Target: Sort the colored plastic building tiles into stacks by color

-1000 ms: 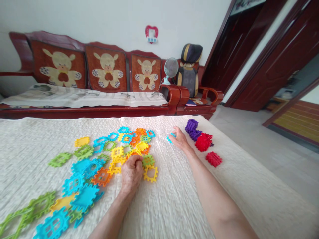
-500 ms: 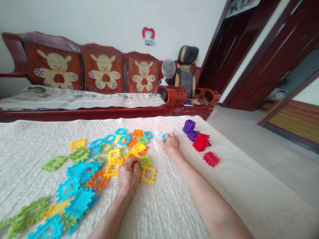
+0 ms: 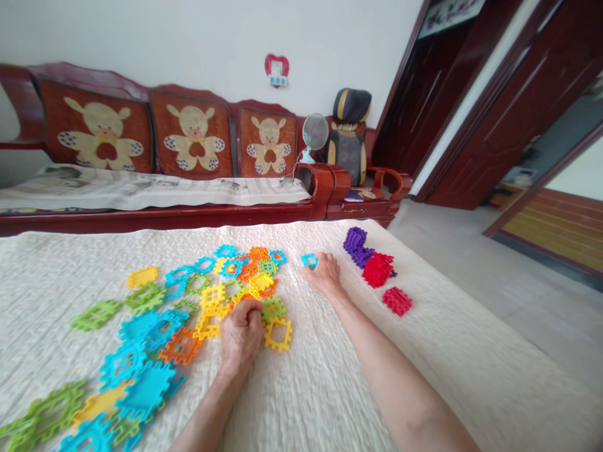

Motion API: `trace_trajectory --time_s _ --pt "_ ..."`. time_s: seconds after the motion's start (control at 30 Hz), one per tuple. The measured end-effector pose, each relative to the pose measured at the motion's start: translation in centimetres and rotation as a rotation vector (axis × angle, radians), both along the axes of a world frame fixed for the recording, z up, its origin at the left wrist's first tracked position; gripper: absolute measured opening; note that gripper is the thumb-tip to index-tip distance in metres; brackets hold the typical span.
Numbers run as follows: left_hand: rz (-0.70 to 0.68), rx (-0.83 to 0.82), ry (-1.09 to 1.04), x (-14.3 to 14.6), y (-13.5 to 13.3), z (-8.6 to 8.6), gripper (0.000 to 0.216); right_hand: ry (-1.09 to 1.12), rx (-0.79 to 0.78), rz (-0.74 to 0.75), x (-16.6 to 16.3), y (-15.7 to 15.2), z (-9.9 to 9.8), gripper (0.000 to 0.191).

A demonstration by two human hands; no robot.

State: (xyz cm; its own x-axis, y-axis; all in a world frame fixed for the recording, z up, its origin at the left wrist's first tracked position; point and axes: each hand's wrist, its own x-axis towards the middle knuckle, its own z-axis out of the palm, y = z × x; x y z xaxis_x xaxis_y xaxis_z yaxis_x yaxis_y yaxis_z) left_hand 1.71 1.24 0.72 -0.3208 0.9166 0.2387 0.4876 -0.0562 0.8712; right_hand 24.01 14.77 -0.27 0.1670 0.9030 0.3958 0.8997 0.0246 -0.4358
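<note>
Leftward since a second ago goes my right hand (image 3: 325,274), bunched at the toothed sky-blue square plastic frame (image 3: 308,255), pinch unclear, so it sits beside the mixed toothed-plastic pile (image 3: 144,326), my left hand (image 3: 242,331) curled, contents hidden.

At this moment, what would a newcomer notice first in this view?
Probably the scatter of bright toothed pieces on the left of the pale cloth. Then perhaps the purple pile and red stacks to the right, with the right hand between, at a blue piece.
</note>
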Motion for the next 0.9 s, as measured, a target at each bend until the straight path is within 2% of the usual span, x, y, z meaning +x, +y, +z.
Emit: trace_trajectory --time_s 0.1,0.2,0.33,0.57,0.7,0.9 --pt "0.004 0.002 0.008 0.0 0.0 -0.1 0.025 0.032 0.008 0.011 0.4 0.1 0.3 0.036" --pt "0.01 0.007 0.02 0.0 0.0 -0.3 0.025 0.066 -0.015 -0.055 1.5 0.6 1.2 0.043" --pt "0.015 0.016 0.028 -0.1 0.1 -0.4 0.024 0.051 -0.037 -0.12 3.1 1.4 2.1 0.041" --pt "0.02 0.011 0.034 -0.2 0.1 -0.2 0.025 -0.057 -0.092 -0.153 3.5 1.4 1.9 0.036" --pt "0.033 0.002 0.031 -0.1 0.0 -0.1 0.025 -0.057 -0.132 -0.202 3.4 1.3 2.1 0.038" --pt "0.039 0.003 0.015 -0.1 0.0 -0.2 0.026 -0.05 -0.128 -0.193 3.7 1.7 1.9 0.036"
